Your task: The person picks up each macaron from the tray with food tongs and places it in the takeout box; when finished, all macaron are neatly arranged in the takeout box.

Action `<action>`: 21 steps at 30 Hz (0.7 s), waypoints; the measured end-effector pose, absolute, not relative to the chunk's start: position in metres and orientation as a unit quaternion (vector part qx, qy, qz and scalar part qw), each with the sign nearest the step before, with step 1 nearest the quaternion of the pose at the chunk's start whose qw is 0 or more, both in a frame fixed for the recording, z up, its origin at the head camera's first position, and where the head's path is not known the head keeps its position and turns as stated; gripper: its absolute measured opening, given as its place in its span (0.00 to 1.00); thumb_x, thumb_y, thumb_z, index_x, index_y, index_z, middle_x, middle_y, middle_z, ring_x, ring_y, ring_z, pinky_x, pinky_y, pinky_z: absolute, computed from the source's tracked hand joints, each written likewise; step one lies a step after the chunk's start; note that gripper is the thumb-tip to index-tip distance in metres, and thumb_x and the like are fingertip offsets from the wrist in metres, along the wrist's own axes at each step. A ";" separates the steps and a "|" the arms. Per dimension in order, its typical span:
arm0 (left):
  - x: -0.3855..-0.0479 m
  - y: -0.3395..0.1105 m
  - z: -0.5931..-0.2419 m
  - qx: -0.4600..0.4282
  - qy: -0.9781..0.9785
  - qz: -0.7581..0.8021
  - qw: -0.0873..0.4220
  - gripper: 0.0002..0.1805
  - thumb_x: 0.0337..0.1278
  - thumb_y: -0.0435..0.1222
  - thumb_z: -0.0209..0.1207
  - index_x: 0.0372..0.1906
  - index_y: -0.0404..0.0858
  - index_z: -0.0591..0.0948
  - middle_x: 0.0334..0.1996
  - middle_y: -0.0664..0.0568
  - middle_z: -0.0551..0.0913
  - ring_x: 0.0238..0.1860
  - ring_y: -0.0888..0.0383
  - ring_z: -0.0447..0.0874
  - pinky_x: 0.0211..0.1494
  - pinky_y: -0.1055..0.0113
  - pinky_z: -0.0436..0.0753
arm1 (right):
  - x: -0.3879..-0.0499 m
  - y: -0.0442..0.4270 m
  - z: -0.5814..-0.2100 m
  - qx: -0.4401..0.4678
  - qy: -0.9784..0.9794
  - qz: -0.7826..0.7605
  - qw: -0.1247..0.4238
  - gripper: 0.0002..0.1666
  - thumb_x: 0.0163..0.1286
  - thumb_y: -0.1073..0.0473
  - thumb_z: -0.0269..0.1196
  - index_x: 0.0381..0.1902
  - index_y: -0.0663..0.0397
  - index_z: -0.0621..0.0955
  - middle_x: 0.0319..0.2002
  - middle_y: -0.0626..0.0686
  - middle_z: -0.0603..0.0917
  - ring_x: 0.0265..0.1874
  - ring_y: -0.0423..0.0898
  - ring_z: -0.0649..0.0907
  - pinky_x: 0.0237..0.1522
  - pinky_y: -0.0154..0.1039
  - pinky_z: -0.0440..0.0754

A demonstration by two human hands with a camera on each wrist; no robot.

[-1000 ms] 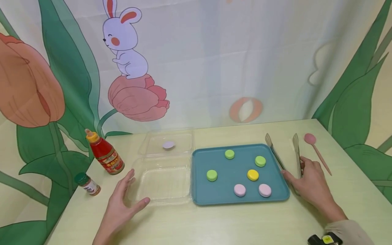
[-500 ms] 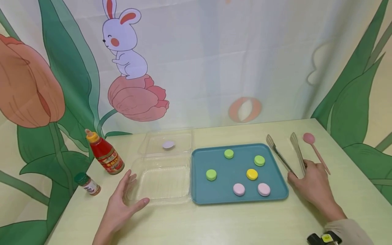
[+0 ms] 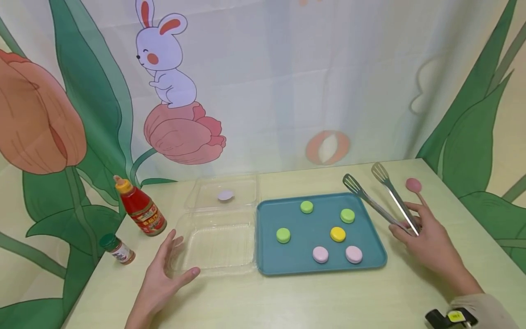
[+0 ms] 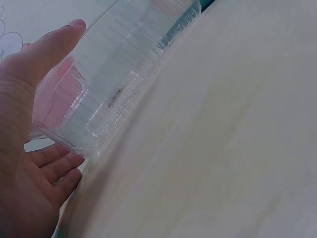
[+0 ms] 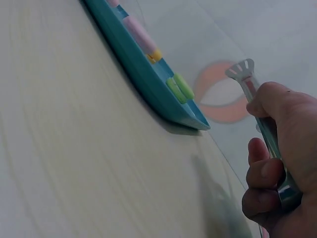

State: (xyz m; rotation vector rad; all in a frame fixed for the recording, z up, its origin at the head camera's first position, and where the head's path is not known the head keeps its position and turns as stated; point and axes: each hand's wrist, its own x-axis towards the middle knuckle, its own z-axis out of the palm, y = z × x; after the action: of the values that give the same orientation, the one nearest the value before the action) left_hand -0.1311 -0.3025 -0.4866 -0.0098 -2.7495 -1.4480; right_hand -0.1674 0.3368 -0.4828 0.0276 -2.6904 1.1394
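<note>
My right hand (image 3: 431, 242) grips a pair of metal tongs (image 3: 396, 201), its slotted tips spread apart and pointing away, raised by the tray's right side. In the right wrist view the fingers curl round the tongs' handle (image 5: 269, 136). The blue tray (image 3: 304, 265) carries green macarons (image 3: 283, 235), a yellow macaron (image 3: 338, 234) and pink macarons (image 3: 354, 254). To its left lies an opened clear plastic box (image 3: 218, 246), its lid folded back. My left hand (image 3: 158, 276) stands at the box's left side, thumb and fingers spread; whether it touches the box I cannot tell.
A red sauce bottle (image 3: 141, 210) and a small green-capped jar (image 3: 118, 249) stand at the left. A pink spoon (image 3: 413, 185) lies at the right, partly behind the right hand. A patterned curtain (image 3: 267, 91) hangs behind the table.
My right hand has lifted the tongs off the table and turned their tips leftward, toward the tray's far right corner. The left hand has hardly moved.
</note>
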 end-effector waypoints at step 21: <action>-0.131 -0.304 -0.488 -0.005 -0.885 -0.466 0.018 0.69 0.60 0.49 0.82 0.94 0.52 0.45 0.87 0.42 0.65 0.87 0.37 0.62 0.87 0.28 0.57 | -0.161 0.352 -0.478 0.069 -0.941 0.331 0.008 0.33 0.77 0.40 0.75 0.65 0.59 0.83 0.28 0.48 0.76 0.28 0.41 0.74 0.30 0.36 0.70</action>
State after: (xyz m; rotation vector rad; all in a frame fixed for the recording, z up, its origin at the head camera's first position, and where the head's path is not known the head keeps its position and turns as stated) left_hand -0.1311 -0.3038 -0.4877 -0.0159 -2.7482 -1.4462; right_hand -0.1610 0.3518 -0.4775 0.2151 -2.9416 1.0361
